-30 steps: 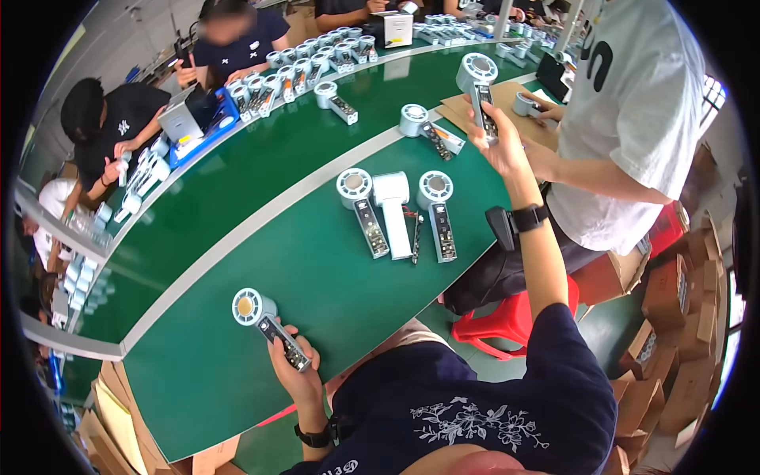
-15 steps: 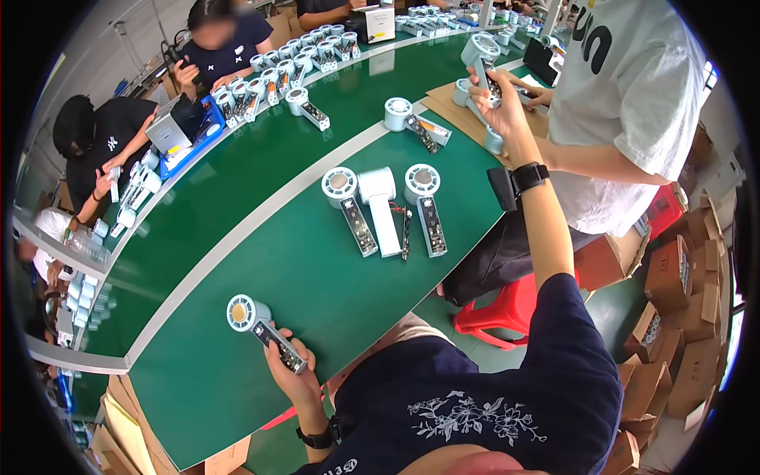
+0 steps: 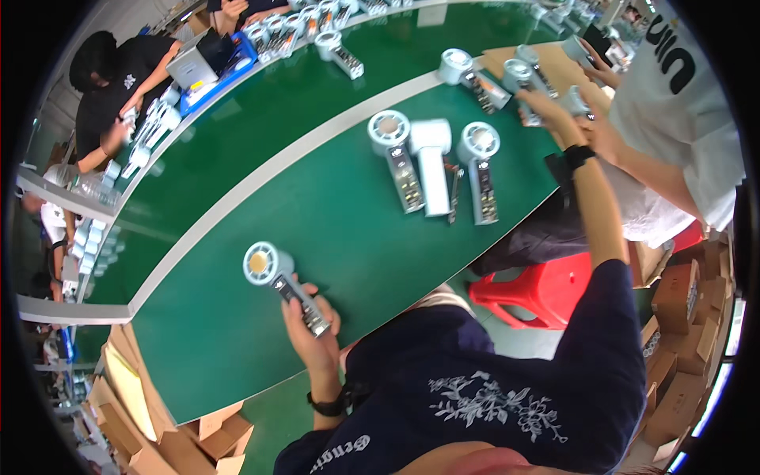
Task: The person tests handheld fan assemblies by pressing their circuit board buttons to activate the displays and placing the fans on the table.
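Note:
My left hand (image 3: 310, 321) grips the handle of a light-blue handheld fan (image 3: 267, 265), its round head over the near left of the table and its circuit board exposed. Stretched to the far right, my right hand (image 3: 546, 111) is closed around another handheld fan (image 3: 518, 75), low over a cardboard sheet (image 3: 500, 57); fingers partly hide its handle. Between my hands, two fans with bare boards, one on the left (image 3: 389, 131) and one on the right (image 3: 480, 142), flank a white fan (image 3: 431, 170) lying cover up. A loose narrow circuit board (image 3: 456, 194) lies beside the white one.
At right, a co-worker in a white shirt (image 3: 673, 119) handles fans close to my right hand. One more fan (image 3: 457, 67) lies near the sheet. A pale rail (image 3: 261, 162) curves across the green table. Below right are a red stool (image 3: 538, 297) and cardboard boxes (image 3: 673, 297).
My right hand has lowered its raised fan down to the cardboard sheet. My left hand keeps its fan. The view has shifted, so the table things appear farther right.

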The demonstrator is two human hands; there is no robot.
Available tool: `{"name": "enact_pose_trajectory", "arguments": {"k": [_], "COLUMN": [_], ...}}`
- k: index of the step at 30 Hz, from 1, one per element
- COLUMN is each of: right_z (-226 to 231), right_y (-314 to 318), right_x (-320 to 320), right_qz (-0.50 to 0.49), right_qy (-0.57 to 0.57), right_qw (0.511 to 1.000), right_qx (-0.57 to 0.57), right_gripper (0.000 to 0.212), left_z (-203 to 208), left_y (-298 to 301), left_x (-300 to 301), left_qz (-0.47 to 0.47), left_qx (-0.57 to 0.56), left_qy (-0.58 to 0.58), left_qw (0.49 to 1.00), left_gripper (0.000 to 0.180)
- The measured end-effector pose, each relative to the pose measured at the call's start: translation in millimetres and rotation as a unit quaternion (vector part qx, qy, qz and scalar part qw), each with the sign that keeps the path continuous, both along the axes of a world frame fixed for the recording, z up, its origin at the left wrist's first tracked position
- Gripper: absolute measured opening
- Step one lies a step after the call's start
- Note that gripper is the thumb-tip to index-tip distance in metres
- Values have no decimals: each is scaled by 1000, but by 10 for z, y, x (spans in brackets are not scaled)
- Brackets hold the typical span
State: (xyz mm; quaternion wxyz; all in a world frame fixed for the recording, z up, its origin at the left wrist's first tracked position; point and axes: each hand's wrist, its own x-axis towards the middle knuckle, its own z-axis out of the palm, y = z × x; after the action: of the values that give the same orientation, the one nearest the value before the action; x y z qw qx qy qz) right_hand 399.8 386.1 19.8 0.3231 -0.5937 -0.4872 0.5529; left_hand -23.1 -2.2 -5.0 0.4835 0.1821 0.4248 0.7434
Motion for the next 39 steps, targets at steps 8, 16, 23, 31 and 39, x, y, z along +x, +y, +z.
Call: {"name": "enact_pose_trajectory", "arguments": {"k": [8, 16, 23, 31, 39], "right_z": [1256, 793, 155, 1094, 756], "right_y": [-161, 744, 1172, -658, -2629], "right_x": [-1185, -3602, -3970, -3678, -2779], "right_qz": [262, 338, 290, 300, 261], "right_qy": [-674, -429, -428, 49, 333], "right_qw": [680, 825, 840, 951, 902], "right_qx": [123, 145, 166, 56, -80], "right_gripper": [50, 66, 48, 25, 52], "left_z": [47, 148, 94, 108, 85], "left_y": [45, 158, 119, 42, 148], "left_x": [-10, -54, -121, -51, 56], "left_qz": [-5, -42, -53, -29, 33], "left_qx": [-1, -24, -3, -25, -2], "left_qy": [-14, -11, -57, -22, -14], "left_qw": [1000, 999, 997, 999, 999], "left_gripper": [43, 45, 44, 46, 44]}}
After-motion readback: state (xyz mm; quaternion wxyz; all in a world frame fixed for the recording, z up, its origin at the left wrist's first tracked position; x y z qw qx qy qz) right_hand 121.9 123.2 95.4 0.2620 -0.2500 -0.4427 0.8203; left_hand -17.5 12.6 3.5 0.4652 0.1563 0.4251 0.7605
